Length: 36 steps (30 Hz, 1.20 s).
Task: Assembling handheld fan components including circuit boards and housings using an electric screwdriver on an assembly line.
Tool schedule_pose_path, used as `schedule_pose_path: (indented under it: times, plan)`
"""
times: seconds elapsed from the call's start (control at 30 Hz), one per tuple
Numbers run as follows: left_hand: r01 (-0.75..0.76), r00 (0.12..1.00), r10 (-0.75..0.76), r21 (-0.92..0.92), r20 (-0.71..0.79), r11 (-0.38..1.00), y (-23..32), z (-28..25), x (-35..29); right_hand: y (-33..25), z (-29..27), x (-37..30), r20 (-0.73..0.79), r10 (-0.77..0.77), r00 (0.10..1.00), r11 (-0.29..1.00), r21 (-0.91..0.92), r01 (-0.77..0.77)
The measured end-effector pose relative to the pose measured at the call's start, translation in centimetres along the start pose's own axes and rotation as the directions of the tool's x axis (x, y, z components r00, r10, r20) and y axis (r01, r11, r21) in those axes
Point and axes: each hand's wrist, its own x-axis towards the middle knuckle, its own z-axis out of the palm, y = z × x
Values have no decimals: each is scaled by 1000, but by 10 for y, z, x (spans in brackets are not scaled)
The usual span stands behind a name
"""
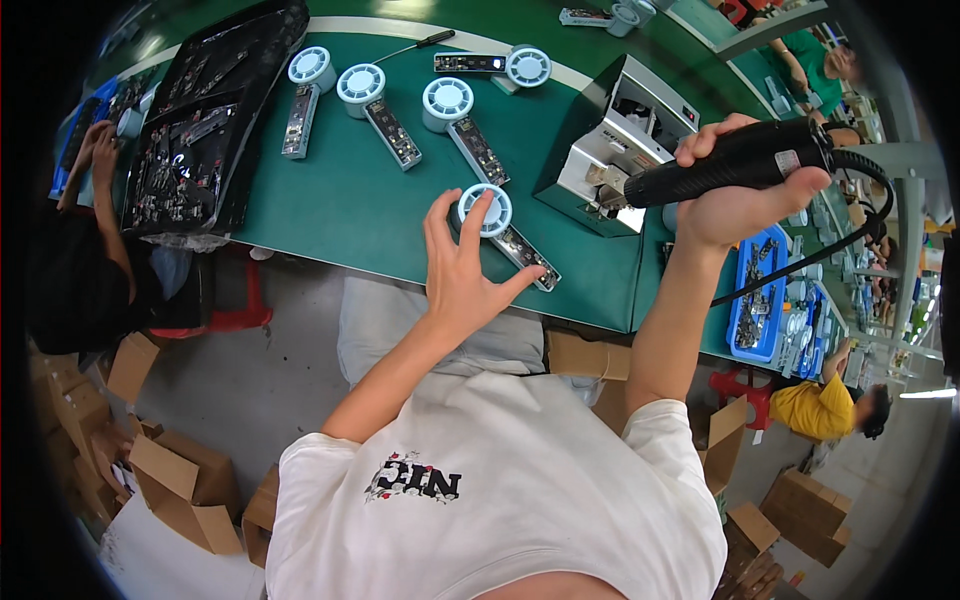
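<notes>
Head view: left hand [458, 268] spread over fan-headed circuit-board unit [515, 247] mid-frame, touching it, long axis upper-left to lower-right; right hand [738, 208], farther, upper right, wrapped round black corded screwdriver [735, 174].

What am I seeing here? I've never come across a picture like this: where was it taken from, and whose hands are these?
There is no robot here, just a person's two bare hands. The camera sits on their head and looks down; its very wide lens bends straight edges. The right hand grips a black corded tool, probably a power screwdriver. The left hand is spread over a pale blue round piece with a long circuit board attached. More such pieces lie farther back on the green table, beside a silver box. A blue tray of small parts is at the right.
</notes>
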Motion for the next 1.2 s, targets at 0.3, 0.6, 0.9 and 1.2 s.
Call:
schedule_pose_path:
  times: [0.3,0.6,0.9,1.2]
  plan:
    - [38,999,-37,-93,22,995,1,-4,5,-16,6,-57,110,40,993,915,396,-80]
    - [27,1000,-27,-77,-3,997,-6,0,1,-2,48,-85,186,55,981,851,506,-143]
    - [48,999,-45,-99,29,994,-5,-4,0,1,59,-93,144,73,987,918,378,-123]
    - [52,998,-50,-97,29,994,-4,-3,1,2,59,-91,175,64,982,938,325,-119]
